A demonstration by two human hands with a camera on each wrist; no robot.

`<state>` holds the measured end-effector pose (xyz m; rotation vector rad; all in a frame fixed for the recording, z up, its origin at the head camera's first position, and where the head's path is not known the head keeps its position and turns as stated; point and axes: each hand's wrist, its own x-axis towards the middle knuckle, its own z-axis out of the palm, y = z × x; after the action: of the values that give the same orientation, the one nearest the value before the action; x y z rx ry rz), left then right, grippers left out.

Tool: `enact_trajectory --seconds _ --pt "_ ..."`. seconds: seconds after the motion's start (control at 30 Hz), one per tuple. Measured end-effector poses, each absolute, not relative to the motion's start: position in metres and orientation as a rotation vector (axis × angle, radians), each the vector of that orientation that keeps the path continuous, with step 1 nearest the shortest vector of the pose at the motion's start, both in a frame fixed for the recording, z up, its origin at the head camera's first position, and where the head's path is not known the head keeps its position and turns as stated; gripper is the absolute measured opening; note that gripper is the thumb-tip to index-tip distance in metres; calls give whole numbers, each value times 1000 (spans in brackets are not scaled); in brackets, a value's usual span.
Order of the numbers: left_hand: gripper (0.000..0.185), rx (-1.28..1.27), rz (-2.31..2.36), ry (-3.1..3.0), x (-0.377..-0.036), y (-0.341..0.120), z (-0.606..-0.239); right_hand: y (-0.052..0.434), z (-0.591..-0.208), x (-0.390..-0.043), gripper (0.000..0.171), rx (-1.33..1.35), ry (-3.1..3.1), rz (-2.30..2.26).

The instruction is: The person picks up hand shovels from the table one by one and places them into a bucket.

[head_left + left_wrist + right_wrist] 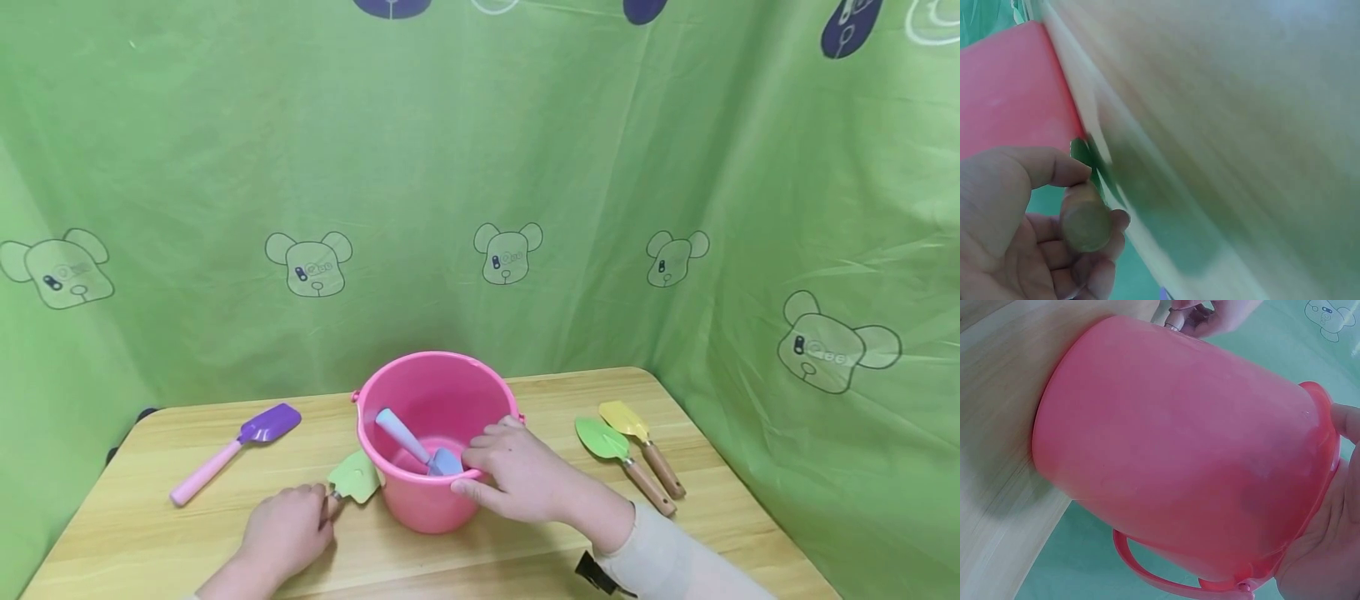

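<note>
A pink bucket [431, 508] stands upright at the middle of the table. My right hand [525, 471] grips its near right rim, thumb outside and fingers over the edge. In the right wrist view the bucket wall [1166, 444] fills most of the picture. Left of the bucket, my left hand [288, 529] holds a pale green toy trowel [356, 477] by its wooden handle. Its handle end [1086, 226] faces the left wrist camera, between thumb and fingers. Inside the bucket leans a toy shovel with a light blue handle [402, 435], its blade partly hidden by the rim.
A purple toy shovel [270, 423] with a pink handle lies at the table's left. On the right lie a green trowel [602, 438] and a yellow trowel [624, 418], both wooden-handled. Green printed cloth [420, 167] hangs behind and beside the wooden table [420, 571].
</note>
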<state>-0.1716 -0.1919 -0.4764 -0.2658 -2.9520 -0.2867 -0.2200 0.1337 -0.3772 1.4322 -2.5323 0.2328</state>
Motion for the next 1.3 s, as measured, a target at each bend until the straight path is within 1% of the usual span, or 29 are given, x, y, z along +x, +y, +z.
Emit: enact_trajectory --seconds 0.43,0.97,1.3 --pt "21 -230 -339 -2944 -172 -193 -468 133 -375 -220 40 1433 -2543 231" --pt "21 -258 -303 -2929 -169 -194 -473 134 -378 -220 40 1430 -2542 232" --pt "24 -262 -302 -2945 -168 -195 -478 134 -378 -220 40 1428 -2543 236"
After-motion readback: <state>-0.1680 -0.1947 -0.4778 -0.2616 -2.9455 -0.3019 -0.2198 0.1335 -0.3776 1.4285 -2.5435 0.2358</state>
